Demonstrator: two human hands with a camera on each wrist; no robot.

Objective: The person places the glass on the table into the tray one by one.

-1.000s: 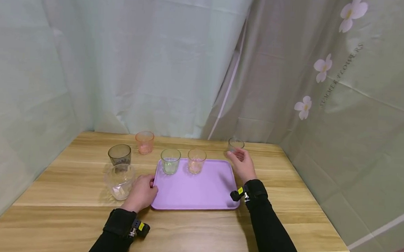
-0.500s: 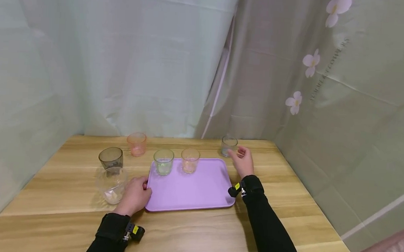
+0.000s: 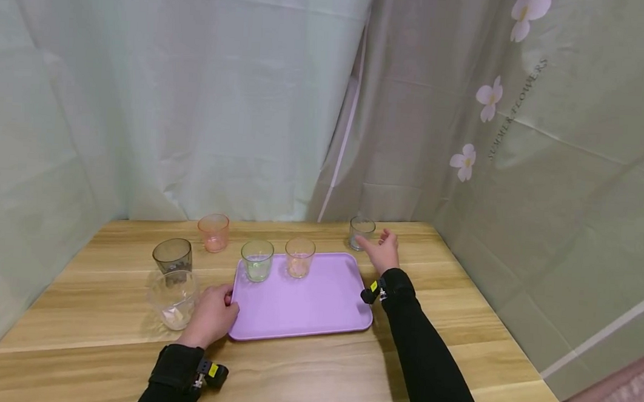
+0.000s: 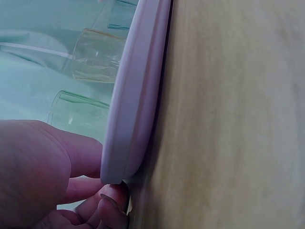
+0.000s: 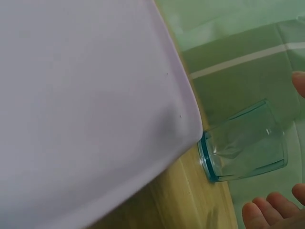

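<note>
My left hand [image 3: 212, 313] grips the left edge of a purple tray [image 3: 305, 312]. In the left wrist view, its thumb lies against the rim and its fingers [image 4: 112, 205] curl by the tray's underside. A green glass [image 3: 257, 261] and a pale orange glass [image 3: 299, 259] stand upright on the tray's far part. Just beyond the tray's far right corner, a blue-grey glass [image 3: 361, 234] stands on the table. Beside it is my right hand [image 3: 382, 251], thumb and fingers spread apart. The right wrist view shows a gap between the fingertips [image 5: 269, 210] and this glass.
Left of the tray stand a dark grey glass [image 3: 174, 254], a clear rounded glass [image 3: 174, 302] and a red-orange glass [image 3: 214, 233] farther back. The wooden table [image 3: 302, 376] ends at a curtain [image 3: 222, 129] behind and along the right.
My right hand has shifted off the blue-grey glass towards its right side, fingers spreading. The left hand stays on the tray edge. The head view has turned slightly right.
</note>
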